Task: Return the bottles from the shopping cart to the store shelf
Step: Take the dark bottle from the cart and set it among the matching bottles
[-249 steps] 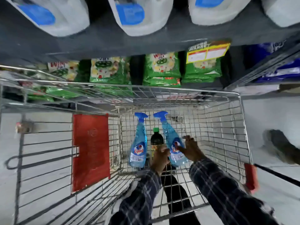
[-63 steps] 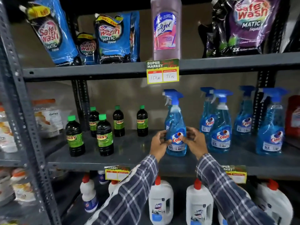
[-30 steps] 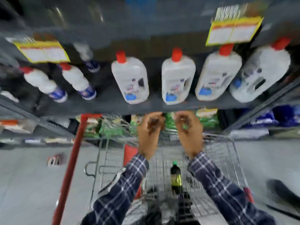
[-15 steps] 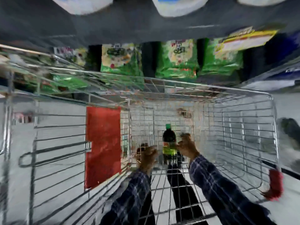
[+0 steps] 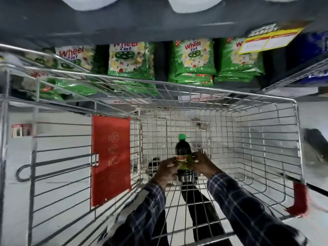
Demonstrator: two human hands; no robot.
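A dark bottle (image 5: 182, 150) with a green cap and a yellow-green label stands upright inside the wire shopping cart (image 5: 266, 139). My left hand (image 5: 166, 172) wraps its left side and my right hand (image 5: 203, 165) wraps its right side, both around the label and lower body. The bottle's base is partly hidden by my fingers. No other bottle shows in the cart. The grey store shelf (image 5: 159, 27) runs across the top of the view.
Green Wheel detergent packs (image 5: 192, 61) fill the low shelf behind the cart. White jugs (image 5: 193, 3) stand on the shelf above. A red panel (image 5: 111, 157) hangs on the cart's folding seat at left. A yellow price tag (image 5: 268, 39) hangs top right.
Since half a second ago both hands have closed around the dark bottle. Earlier a blue spray bottle went onto the shelf, and the view dropped back down to the cart.
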